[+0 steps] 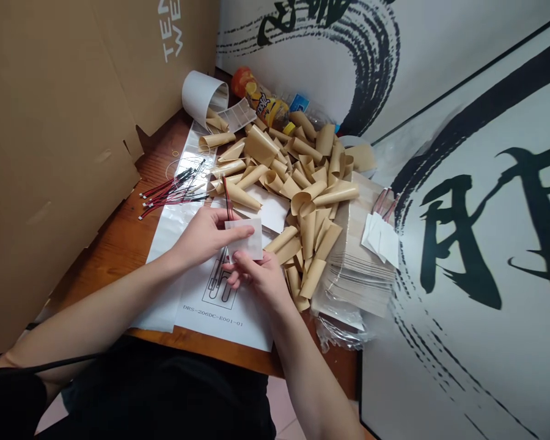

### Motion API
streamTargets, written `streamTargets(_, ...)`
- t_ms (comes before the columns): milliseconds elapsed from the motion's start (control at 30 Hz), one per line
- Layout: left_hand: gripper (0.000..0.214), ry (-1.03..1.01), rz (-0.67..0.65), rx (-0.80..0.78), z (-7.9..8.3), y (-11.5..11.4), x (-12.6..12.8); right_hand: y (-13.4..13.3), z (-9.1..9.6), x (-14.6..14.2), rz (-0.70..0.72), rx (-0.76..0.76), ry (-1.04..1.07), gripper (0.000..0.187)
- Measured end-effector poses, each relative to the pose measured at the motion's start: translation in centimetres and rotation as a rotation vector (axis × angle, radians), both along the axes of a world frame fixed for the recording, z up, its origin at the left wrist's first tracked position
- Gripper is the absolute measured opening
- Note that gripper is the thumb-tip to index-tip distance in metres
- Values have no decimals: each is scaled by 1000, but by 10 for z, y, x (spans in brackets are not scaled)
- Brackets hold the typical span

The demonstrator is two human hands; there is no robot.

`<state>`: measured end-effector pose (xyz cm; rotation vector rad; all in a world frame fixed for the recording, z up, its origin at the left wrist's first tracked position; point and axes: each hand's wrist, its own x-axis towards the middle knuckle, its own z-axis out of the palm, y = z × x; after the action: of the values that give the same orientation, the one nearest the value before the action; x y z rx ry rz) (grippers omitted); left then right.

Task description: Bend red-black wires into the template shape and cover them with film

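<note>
My left hand (208, 235) pinches the left edge of a small white square patch (246, 239), thumb lying across its top. A red and black wire (228, 205) sticks up from behind the patch, between my fingers. My right hand (256, 275) grips the patch's lower edge from below, fingers curled. Both hands hover over a white printed sheet (220, 308) with a wire diagram and a part number.
A heap of curled brown paper backings (297, 183) covers the table's middle. Red and black wires (169, 192) lie at the left. A stack of sheets in plastic (360, 269) with white patches (380, 238) sits right. A white paper roll (204, 95), a snack bag (261, 98) and cardboard (50, 153) stand behind.
</note>
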<state>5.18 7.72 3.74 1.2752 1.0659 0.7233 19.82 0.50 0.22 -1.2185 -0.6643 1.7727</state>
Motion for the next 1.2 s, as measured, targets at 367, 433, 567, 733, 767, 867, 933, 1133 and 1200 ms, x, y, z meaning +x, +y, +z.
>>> streamTargets(367, 46, -219, -19, -76, -3, -8, 9, -11, 11, 4, -157, 18, -56, 40)
streamTargets(433, 54, -309, -80, -168, -3, -8, 9, -16, 13, 8, -190, -11, 41, 40)
streamTargets(567, 60, -420, -204, -212, -4, -8, 8, -27, 17, 8, -63, -71, 334, 42)
streamTargets(733, 58, -446, -339, -219, -5, -7, 6, -34, 22, 3, -58, -49, 340, 43)
streamTargets(767, 57, -432, -325, -213, -6, -6, 6, -35, 25, 7, -101, -58, 303, 41)
streamTargets(867, 56, -356, -242, -188, -8, -1, 4, -39, 42, 35, -272, -89, 162, 39)
streamTargets(933, 51, -276, -168, -163, -10, 3, 2, -42, 56, 64, -382, -81, 49, 40)
streamTargets(1133, 34, -123, -55, -35, -19, 8, -1, -35, 76, 138, -860, 116, -281, 35)
streamTargets(1200, 30, -123, -63, 2, -22, 8, -1, -28, 73, 148, -973, 104, -355, 30)
